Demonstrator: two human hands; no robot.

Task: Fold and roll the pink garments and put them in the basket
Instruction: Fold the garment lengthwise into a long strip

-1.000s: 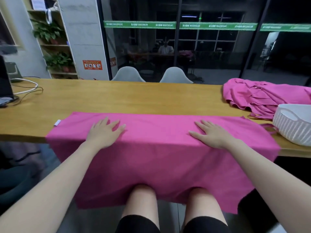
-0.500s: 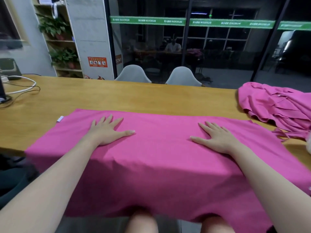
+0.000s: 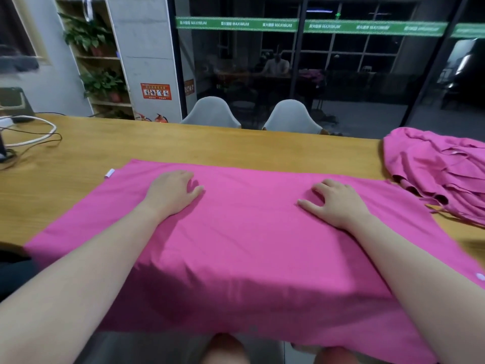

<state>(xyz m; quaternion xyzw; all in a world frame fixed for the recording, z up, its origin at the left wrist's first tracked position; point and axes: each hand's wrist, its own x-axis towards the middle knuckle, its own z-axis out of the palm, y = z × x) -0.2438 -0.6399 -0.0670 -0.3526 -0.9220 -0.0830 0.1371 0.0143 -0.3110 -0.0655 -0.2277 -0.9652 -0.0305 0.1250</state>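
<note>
Pressing pink garment (image 3: 236,232), both hands

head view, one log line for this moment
left hand resting on spread pink cloth garment | right hand same | crumpled pink garment pile untouched

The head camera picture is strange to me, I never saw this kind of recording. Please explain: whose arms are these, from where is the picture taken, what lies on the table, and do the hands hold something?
No machine is here. A person wears a camera on the head, looking forward and down, so you see that person's own arms and knees. The left hand and the right hand both rest on a pink garment spread over the wooden table; its near edge hangs over the table's front. The fingers look slightly bent, pressing the cloth; I see nothing gripped. To the right lies a pile of more pink garments. At far left are cables. Behind the table stand two white chairs. The basket is not in this picture.
</note>
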